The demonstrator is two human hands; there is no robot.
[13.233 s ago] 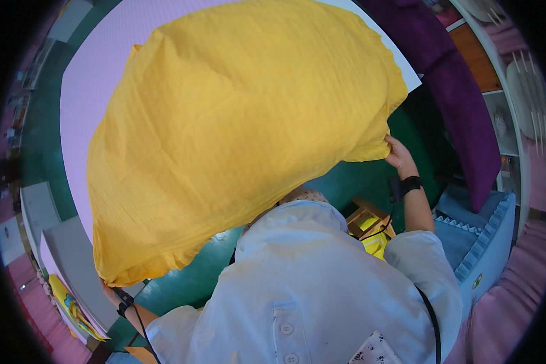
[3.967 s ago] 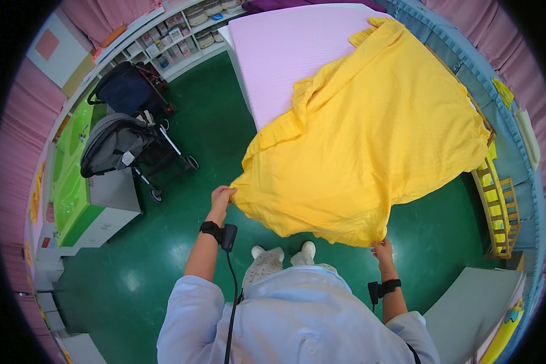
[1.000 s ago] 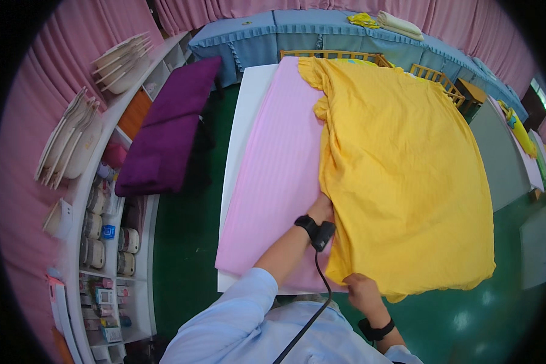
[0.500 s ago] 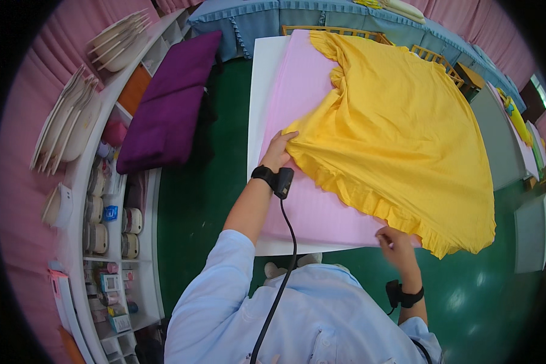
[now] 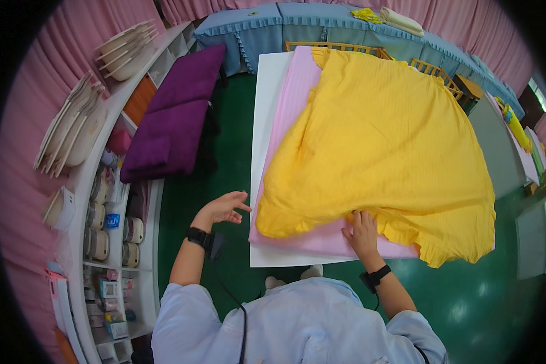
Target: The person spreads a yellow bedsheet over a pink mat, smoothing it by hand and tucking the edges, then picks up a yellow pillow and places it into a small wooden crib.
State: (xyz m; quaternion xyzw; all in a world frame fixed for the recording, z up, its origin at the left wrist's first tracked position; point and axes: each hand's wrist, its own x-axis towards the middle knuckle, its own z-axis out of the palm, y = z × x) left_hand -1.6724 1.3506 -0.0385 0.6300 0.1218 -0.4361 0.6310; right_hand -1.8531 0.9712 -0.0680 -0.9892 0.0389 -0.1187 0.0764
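Observation:
A yellow cloth point(image 5: 382, 133) with a ruffled edge, like a thin blanket, covers most of a pink sheet point(image 5: 300, 79) on a white-topped table point(image 5: 264, 103). Its near left corner is rounded and rumpled, and the near edge is partly folded. My left hand point(image 5: 225, 207) hovers off the table's left side, fingers spread, apart from the cloth. At the near edge, my right hand point(image 5: 363, 233) has its fingertips against the yellow cloth, thumb apart over the pink sheet. Both wrists wear black straps with a small device.
A purple padded bench point(image 5: 170, 133) stands to the left, beside white shelves point(image 5: 145, 282) holding jars and boxes. White basins point(image 5: 73, 130) lean along the shelf top. Wooden crib rails point(image 5: 340, 47) and blue-draped tables point(image 5: 242, 27) lie beyond the table. Grey panels point(image 5: 494, 142) stand at right.
My left hand has let go of the yellow cloth and moved left and nearer. The cloth's left side now spreads over more pink sheet. My right hand has moved left along the near edge.

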